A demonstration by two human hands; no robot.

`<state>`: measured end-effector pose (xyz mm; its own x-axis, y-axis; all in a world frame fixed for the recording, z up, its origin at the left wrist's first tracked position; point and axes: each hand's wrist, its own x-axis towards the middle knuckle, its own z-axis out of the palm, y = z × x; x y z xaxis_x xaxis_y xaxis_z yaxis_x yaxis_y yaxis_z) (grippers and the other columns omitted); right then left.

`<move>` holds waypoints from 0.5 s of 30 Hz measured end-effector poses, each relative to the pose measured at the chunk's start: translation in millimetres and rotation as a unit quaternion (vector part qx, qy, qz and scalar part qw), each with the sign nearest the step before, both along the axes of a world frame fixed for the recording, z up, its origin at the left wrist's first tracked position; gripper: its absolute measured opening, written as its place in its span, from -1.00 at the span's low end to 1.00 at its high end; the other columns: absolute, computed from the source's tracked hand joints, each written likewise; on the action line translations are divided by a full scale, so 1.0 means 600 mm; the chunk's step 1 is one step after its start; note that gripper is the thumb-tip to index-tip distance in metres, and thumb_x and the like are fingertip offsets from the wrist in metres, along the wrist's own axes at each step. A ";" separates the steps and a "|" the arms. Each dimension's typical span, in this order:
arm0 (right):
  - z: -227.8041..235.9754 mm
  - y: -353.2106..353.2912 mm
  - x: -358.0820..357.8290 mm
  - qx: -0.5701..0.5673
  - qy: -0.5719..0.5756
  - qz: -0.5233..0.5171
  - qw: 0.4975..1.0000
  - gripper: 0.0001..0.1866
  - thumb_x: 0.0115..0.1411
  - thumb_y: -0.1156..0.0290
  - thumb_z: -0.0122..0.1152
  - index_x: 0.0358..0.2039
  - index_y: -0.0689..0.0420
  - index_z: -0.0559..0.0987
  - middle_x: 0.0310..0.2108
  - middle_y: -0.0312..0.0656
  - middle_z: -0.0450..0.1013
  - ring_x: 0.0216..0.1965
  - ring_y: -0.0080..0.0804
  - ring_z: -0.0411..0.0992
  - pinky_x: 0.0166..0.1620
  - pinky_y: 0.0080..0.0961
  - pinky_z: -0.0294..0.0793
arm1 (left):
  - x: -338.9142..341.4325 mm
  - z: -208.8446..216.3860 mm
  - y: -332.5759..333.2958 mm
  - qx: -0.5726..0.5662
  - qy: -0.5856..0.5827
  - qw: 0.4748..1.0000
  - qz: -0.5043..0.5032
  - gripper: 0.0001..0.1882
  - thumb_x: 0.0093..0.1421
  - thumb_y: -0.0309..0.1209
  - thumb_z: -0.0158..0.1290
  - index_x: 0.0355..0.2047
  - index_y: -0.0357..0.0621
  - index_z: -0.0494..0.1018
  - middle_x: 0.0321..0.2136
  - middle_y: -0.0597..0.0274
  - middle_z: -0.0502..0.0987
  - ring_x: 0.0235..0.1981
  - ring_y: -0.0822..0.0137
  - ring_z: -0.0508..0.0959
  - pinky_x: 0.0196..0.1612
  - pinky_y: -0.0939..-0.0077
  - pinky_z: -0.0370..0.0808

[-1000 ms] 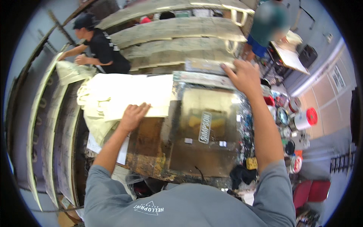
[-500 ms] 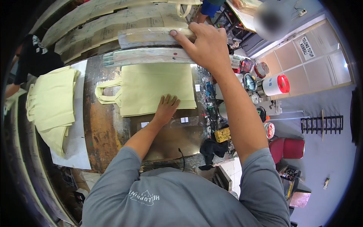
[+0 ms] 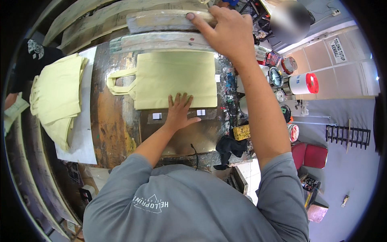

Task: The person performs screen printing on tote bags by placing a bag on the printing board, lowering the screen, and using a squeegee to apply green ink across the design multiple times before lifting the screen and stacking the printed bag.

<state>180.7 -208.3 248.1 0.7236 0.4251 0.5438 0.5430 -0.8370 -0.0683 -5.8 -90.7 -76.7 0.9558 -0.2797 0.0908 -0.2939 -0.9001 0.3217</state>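
Observation:
A pale yellow tote bag point(image 3: 177, 74) lies flat on the paint-stained table point(image 3: 113, 133), its handles point(image 3: 117, 82) pointing left. My left hand point(image 3: 179, 111) is open at the bag's near edge, fingertips on the cloth and thumb stretched to the right. Beyond the bag, a long, paint-smeared frame point(image 3: 165, 22), apparently a screen-printing frame, stands raised and is seen mostly edge-on. My right hand point(image 3: 231, 34) grips its right end, thumb on the near side and fingers over the top. Two small white tabs point(image 3: 157, 116) sit just in front of the bag.
A stack of yellow bags point(image 3: 60, 94) rests on a white board point(image 3: 84, 137) at the left. Paint cans and a white tub point(image 3: 298, 83) line the right side, near a yellow sponge point(image 3: 242, 132) and a black cloth point(image 3: 230, 149). Another person point(image 3: 36, 60) is at far left.
My left hand has slid back from on top of the bag to its near edge, and the bag lies straighter. My right hand keeps hold of the frame. The whole view has shifted slightly.

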 end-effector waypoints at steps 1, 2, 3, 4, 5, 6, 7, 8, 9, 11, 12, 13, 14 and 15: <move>0.000 0.000 -0.002 0.005 0.002 0.000 1.000 -0.31 0.33 -0.34 0.14 -0.38 0.15 0.69 -0.41 -0.06 0.60 -0.29 -0.08 0.57 -0.16 -0.15 0.25 | -0.005 0.000 0.002 0.004 -0.006 1.000 0.000 0.18 0.09 0.56 0.04 0.47 -0.08 0.27 0.44 -0.13 0.22 0.44 -0.32 0.17 0.46 -0.53 -0.09; -0.001 0.001 -0.004 0.009 0.002 0.002 1.000 -0.30 0.33 -0.34 0.13 -0.38 0.15 0.69 -0.40 -0.07 0.60 -0.28 -0.08 0.57 -0.16 -0.15 0.25 | -0.008 -0.001 0.002 0.007 -0.022 1.000 0.004 0.22 0.05 0.60 0.03 0.48 -0.05 0.26 0.40 -0.10 0.26 0.43 -0.27 0.18 0.44 -0.56 -0.10; -0.002 0.001 -0.005 0.013 0.001 0.005 1.000 -0.30 0.33 -0.34 0.12 -0.37 0.15 0.68 -0.39 -0.07 0.61 -0.27 -0.08 0.58 -0.15 -0.14 0.25 | -0.011 -0.002 0.001 0.004 -0.006 1.000 0.001 0.23 0.04 0.61 0.02 0.48 -0.05 0.26 0.40 -0.10 0.26 0.43 -0.26 0.18 0.44 -0.57 -0.10; -0.004 0.002 -0.006 0.028 -0.044 0.022 0.998 -0.29 0.33 -0.35 0.11 -0.38 0.15 0.67 -0.40 -0.08 0.61 -0.25 -0.05 0.58 -0.14 -0.12 0.25 | -0.013 -0.003 -0.002 0.013 0.019 1.000 0.005 0.24 0.03 0.61 0.02 0.48 -0.05 0.26 0.40 -0.10 0.26 0.43 -0.26 0.18 0.44 -0.57 -0.09; -0.005 0.001 -0.007 0.025 -0.039 0.018 0.999 -0.29 0.33 -0.35 0.10 -0.38 0.15 0.67 -0.40 -0.08 0.61 -0.25 -0.05 0.58 -0.14 -0.12 0.25 | -0.016 -0.003 -0.005 0.015 0.035 0.999 0.008 0.25 0.02 0.62 0.02 0.48 -0.05 0.26 0.40 -0.10 0.26 0.43 -0.25 0.18 0.44 -0.57 -0.09; -0.007 0.001 -0.008 0.023 -0.034 0.014 0.999 -0.29 0.34 -0.36 0.10 -0.37 0.15 0.67 -0.41 -0.09 0.61 -0.24 -0.04 0.58 -0.14 -0.12 0.25 | -0.017 -0.003 -0.008 0.020 0.050 0.998 0.012 0.26 0.01 0.63 0.01 0.49 -0.04 0.24 0.40 -0.10 0.26 0.43 -0.26 0.18 0.44 -0.57 -0.10; -0.008 0.001 -0.008 0.016 -0.017 -0.001 1.000 -0.29 0.34 -0.36 0.09 -0.37 0.15 0.67 -0.41 -0.09 0.61 -0.24 -0.04 0.58 -0.14 -0.11 0.25 | -0.020 -0.002 -0.010 0.019 0.057 0.998 0.015 0.28 0.00 0.64 0.01 0.50 -0.04 0.22 0.41 -0.11 0.25 0.43 -0.26 0.18 0.45 -0.58 -0.11; -0.010 0.000 -0.008 0.018 -0.018 0.002 1.000 -0.28 0.33 -0.38 0.09 -0.34 0.14 0.68 -0.42 -0.08 0.61 -0.22 -0.04 0.59 -0.12 -0.12 0.26 | -0.022 -0.002 -0.012 0.021 0.084 0.996 0.012 0.29 -0.01 0.65 0.00 0.51 -0.03 0.21 0.41 -0.11 0.25 0.43 -0.27 0.18 0.45 -0.58 -0.13; -0.011 -0.001 -0.008 0.017 -0.014 -0.001 1.000 -0.29 0.32 -0.37 0.11 -0.34 0.13 0.69 -0.41 -0.09 0.62 -0.22 -0.06 0.58 -0.08 -0.09 0.26 | -0.026 -0.002 -0.012 0.011 0.060 0.998 0.015 0.31 -0.01 0.65 0.00 0.52 -0.03 0.18 0.42 -0.12 0.24 0.44 -0.27 0.17 0.45 -0.59 -0.15; -0.013 0.000 -0.009 0.020 -0.006 0.000 1.000 -0.32 0.29 -0.37 0.14 -0.33 0.10 0.71 -0.40 -0.10 0.64 -0.22 -0.09 0.57 0.00 -0.04 0.26 | -0.035 -0.004 -0.011 -0.005 0.037 0.999 0.020 0.33 -0.02 0.66 0.00 0.55 -0.01 0.12 0.43 -0.13 0.21 0.46 -0.29 0.14 0.46 -0.59 -0.19; -0.015 0.000 -0.011 0.038 -0.011 0.011 0.999 -0.31 0.29 -0.37 0.14 -0.35 0.11 0.70 -0.42 -0.11 0.63 -0.23 -0.10 0.57 -0.01 -0.05 0.26 | -0.041 -0.005 -0.009 0.003 0.028 0.999 0.025 0.34 -0.02 0.66 -0.01 0.56 -0.01 0.11 0.45 -0.14 0.20 0.48 -0.29 0.13 0.47 -0.59 -0.21; -0.016 0.000 -0.011 0.035 -0.011 0.010 0.999 -0.31 0.29 -0.36 0.15 -0.36 0.12 0.69 -0.43 -0.11 0.62 -0.23 -0.10 0.57 -0.02 -0.06 0.26 | -0.046 -0.006 -0.008 0.004 0.005 1.000 0.029 0.35 -0.02 0.67 -0.02 0.56 0.00 0.09 0.46 -0.15 0.18 0.49 -0.29 0.11 0.47 -0.60 -0.23; -0.017 0.000 -0.013 0.031 -0.011 0.007 0.999 -0.31 0.29 -0.36 0.15 -0.37 0.12 0.69 -0.44 -0.11 0.62 -0.23 -0.10 0.58 -0.03 -0.06 0.26 | -0.050 -0.007 -0.007 0.004 -0.017 0.999 0.031 0.35 -0.02 0.67 -0.02 0.57 0.00 0.07 0.47 -0.16 0.16 0.50 -0.28 0.09 0.47 -0.60 -0.25; -0.017 0.000 -0.012 0.027 -0.012 0.003 1.000 -0.30 0.29 -0.36 0.15 -0.38 0.13 0.68 -0.45 -0.11 0.61 -0.23 -0.10 0.58 -0.03 -0.07 0.26 | -0.052 -0.006 -0.006 0.009 0.001 0.999 0.031 0.35 -0.01 0.68 -0.03 0.57 0.00 0.07 0.48 -0.17 0.14 0.51 -0.27 0.08 0.47 -0.60 -0.26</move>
